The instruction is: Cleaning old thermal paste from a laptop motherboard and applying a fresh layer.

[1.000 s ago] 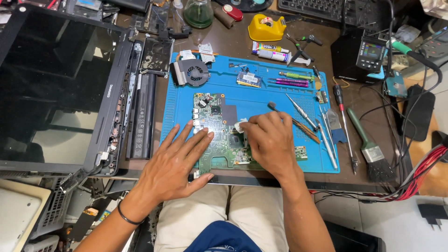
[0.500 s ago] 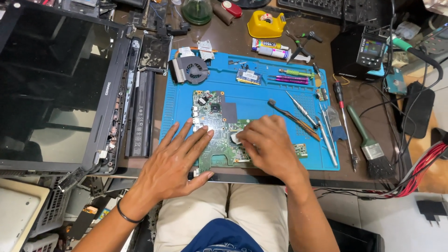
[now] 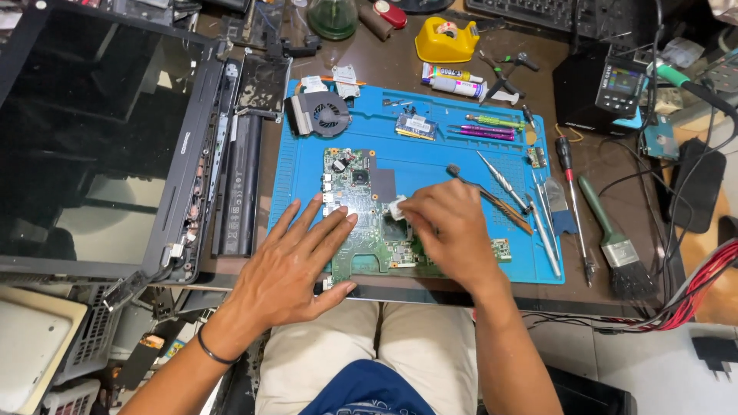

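Brown desk [image 3: 400, 54], crowded. Blue mat [image 3: 430, 157] flat at centre, near the front edge. Dismantled laptop [image 3: 100, 138] left of mat, touching its edge. Yellow tape dispenser [image 3: 447, 40] and green glass jar [image 3: 332, 15] at the back. Glue tubes [image 3: 460, 81] just behind mat. Red-handled screwdriver [image 3: 573, 204] and green-handled brush [image 3: 615, 242] right of mat. Black meter [image 3: 607, 88] at right rear.

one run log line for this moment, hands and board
left hand: flat on green circuit board | right hand: pinching small white wad on it | blue mat underneath
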